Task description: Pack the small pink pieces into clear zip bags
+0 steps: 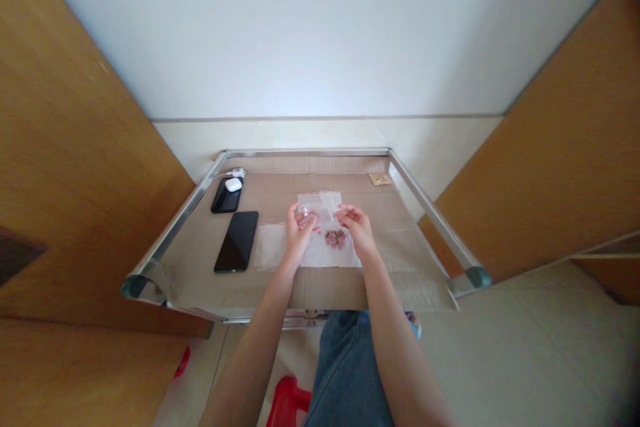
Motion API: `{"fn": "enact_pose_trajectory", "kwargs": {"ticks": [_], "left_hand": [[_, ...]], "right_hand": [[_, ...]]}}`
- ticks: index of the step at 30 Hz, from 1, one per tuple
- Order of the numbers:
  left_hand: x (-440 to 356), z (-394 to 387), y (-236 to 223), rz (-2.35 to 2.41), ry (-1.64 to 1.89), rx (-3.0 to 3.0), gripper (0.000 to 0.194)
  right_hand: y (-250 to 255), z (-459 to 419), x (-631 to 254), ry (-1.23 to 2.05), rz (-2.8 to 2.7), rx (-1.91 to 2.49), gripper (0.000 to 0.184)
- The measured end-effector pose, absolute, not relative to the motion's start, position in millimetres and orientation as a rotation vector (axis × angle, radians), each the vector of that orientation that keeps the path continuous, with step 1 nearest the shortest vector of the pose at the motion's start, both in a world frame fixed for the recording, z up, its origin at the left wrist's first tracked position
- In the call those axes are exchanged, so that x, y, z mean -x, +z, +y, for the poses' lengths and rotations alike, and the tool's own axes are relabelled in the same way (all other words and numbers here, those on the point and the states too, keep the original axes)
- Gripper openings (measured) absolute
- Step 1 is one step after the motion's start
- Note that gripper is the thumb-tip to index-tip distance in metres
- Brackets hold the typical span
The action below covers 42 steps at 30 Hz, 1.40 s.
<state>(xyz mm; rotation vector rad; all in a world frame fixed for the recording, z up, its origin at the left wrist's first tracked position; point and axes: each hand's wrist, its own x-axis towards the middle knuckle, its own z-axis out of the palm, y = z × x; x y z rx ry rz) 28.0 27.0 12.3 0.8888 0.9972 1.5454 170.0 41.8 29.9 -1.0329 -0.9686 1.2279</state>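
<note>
My left hand (298, 235) is closed on a small clear plastic bag (306, 212) with something pinkish in or behind it. My right hand (356, 225) has its thumb and fingers pinched together by the edge of another clear plastic bag (329, 203); the grip itself is too small to make out. Just below and between the hands, a little pile of pink and greenish bits like dried flower buds (335, 238) lies on a thin white sheet (325, 257). Left of it rests a flat translucent zip bag (270, 245) with a reddish top line.
Cardboard (395, 213) lines the small table, with a metal rail (310, 152) round its sides. A black phone (237, 242) and a black tray (220, 200) holding a white earbud case (233, 185) are at left. A brown paper piece (380, 179) lies back right. Below stands a red stool (287, 403).
</note>
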Motion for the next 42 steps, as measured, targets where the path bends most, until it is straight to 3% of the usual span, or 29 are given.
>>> {"fn": "enact_pose_trajectory", "kwargs": {"ticks": [3,9,12,18,42], "left_hand": [[-29.5,28.1,7.9,0.989,1.581,-0.959,0.067],[-27.3,32.0,-0.4,1.045,1.564,-1.111,0.032],[-25.7,34.6,-3.0,1.061,1.574,-1.08,0.025],[-25.2,35.6,-1.7,1.096,1.632,-1.102,0.021],[-28.8,17.1,12.5,1.123,1.592,-1.361,0.014]], "right_hand": [[30.0,41.8,-169.5,1.243,-0.955,1.013,0.03],[27.2,41.4,-169.7,1.256,-0.956,1.055,0.028],[25.7,40.8,-170.5,1.239,-0.994,1.074,0.028],[25.3,39.5,-167.7,1.26,-1.118,1.022,0.021],[18.9,26.2,-159.2,1.232,-1.203,1.03,0.026]]}}
